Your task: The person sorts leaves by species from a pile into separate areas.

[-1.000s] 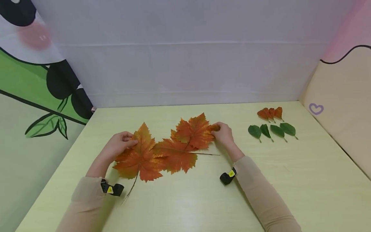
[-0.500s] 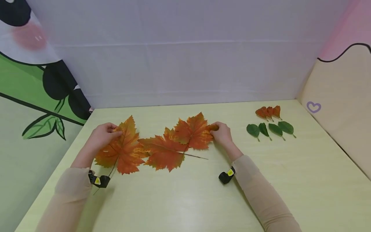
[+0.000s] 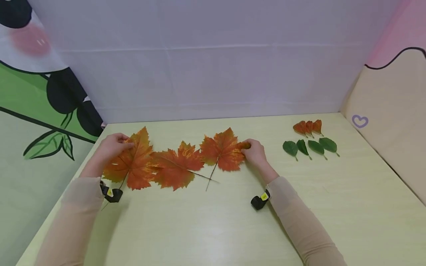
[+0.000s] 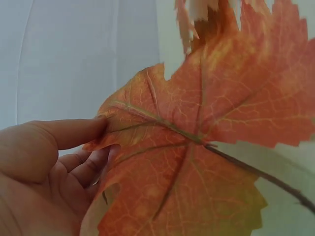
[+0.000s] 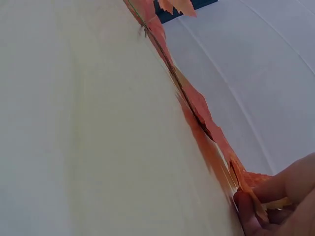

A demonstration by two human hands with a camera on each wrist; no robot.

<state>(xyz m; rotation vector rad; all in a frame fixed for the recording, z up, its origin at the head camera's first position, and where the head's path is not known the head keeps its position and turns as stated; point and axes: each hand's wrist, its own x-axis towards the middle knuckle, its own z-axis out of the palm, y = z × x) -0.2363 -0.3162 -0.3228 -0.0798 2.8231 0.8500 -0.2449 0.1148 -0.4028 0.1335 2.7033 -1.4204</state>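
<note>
Three orange maple leaves with thin stems spread in a row across the table in the head view. My left hand (image 3: 111,150) pinches the upper left edge of the left maple leaf (image 3: 134,168); the left wrist view shows the thumb (image 4: 74,132) on top of that leaf and curled fingers beneath. The middle maple leaf (image 3: 178,166) meets the left one at its edge, and its stem crosses the stem of the right maple leaf (image 3: 222,150). My right hand (image 3: 255,153) pinches the right leaf by its right edge, which looks folded between thumb and fingers.
Several small green leaves (image 3: 316,147) lie in a row at the right of the pale wooden table (image 3: 206,229). Behind them are three small orange-brown leaves (image 3: 308,128). A white cloth wall (image 3: 213,81) stands along the back edge, with printed panels at both sides.
My left hand has moved left and away from me with the left maple leaf. The middle leaf has shifted left too, uncovering the right leaf's stem. My right hand has stayed nearly still.
</note>
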